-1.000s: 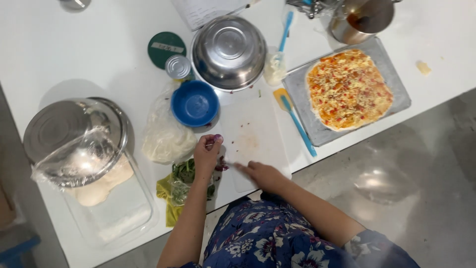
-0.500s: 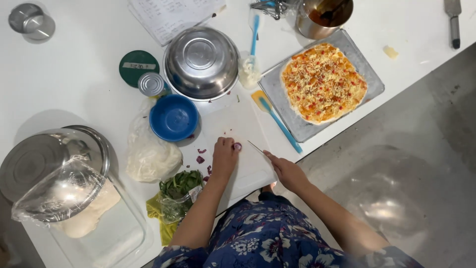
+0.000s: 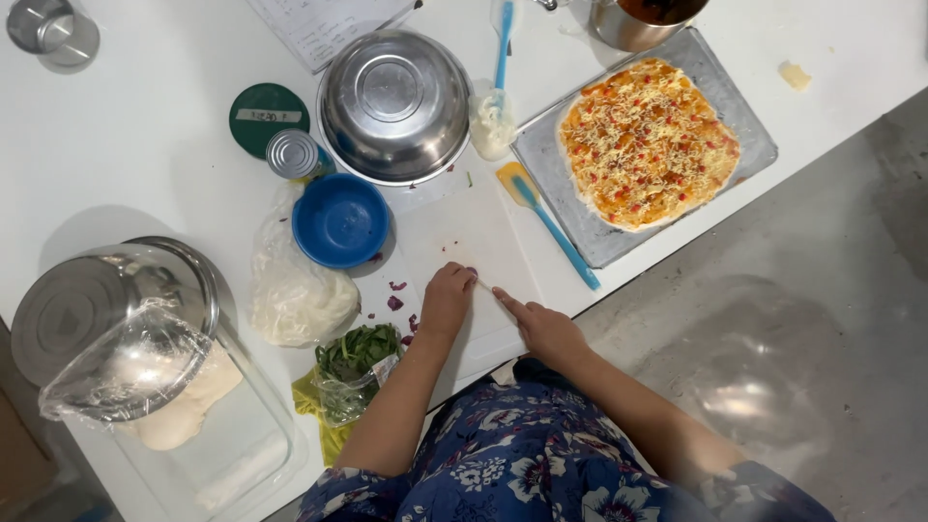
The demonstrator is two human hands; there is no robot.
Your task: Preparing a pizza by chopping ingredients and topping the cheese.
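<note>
From my remote seat I see the left hand with its grip curled down on a small purple piece, which lies in the near part of the white cutting board. The right hand comes from 4 o'clock. Its grip is closed, with the first finger stretched out along a thin knife. Only a pale line of the blade shows, touching the purple piece.

I judge the cutting to be in its middle. Some purple bits are scattered at 9 o'clock of the left hand, but the piece under the fingers is not finished. The topped flat dough on the grey tray, at 1 o'clock, has cheese and red pieces. I see no purple on it.

Room is narrow. The board's near edge meets the bench edge at 6 o'clock, just before the person's body. At 10 o'clock the blue bowl touches the board's corner. At 12 o'clock the steel bowl stands upside down at its far edge. The blue spatula lies just beside the board at 2 o'clock. The bag of greens lies near the left forearm at 8 o'clock. The middle of the board is the only open place for both hands.
</note>
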